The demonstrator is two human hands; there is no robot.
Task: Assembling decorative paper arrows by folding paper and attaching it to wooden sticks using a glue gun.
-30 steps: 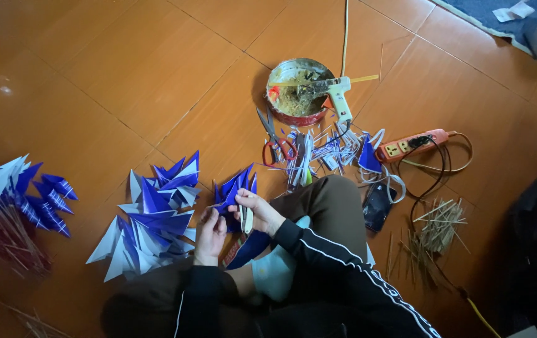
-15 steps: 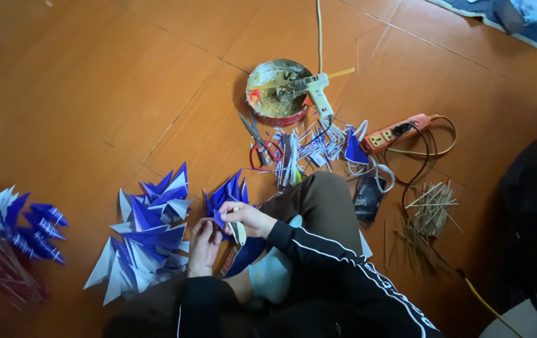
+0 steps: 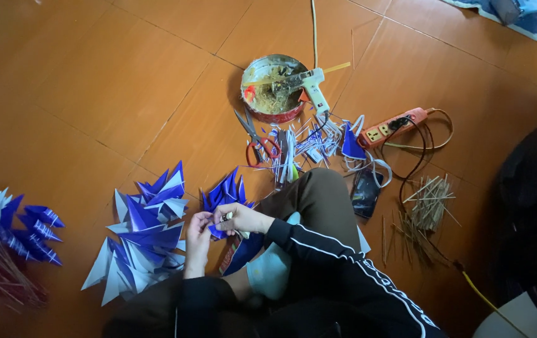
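Observation:
I sit on an orange tiled floor and work low in front of my knees. My left hand point(image 3: 197, 241) and my right hand point(image 3: 242, 218) meet on a small blue and white folded paper triangle point(image 3: 217, 226), both pinching it. Just beyond my fingers lies a cluster of blue paper cones point(image 3: 226, 191). To the left of my hands spreads a larger pile of blue and white paper triangles point(image 3: 140, 235).
A round tin point(image 3: 273, 89) with a glue gun point(image 3: 309, 84) across it stands ahead. Red-handled scissors point(image 3: 257, 141), paper scraps point(image 3: 306, 145), an orange power strip point(image 3: 393, 126), a phone point(image 3: 366, 193) and thin sticks point(image 3: 428, 213) lie right. Finished flags on sticks point(image 3: 5, 241) lie far left.
My hands have come closer together on the paper piece. The view has shifted a little, so the floor items sit slightly lower and further left in frame.

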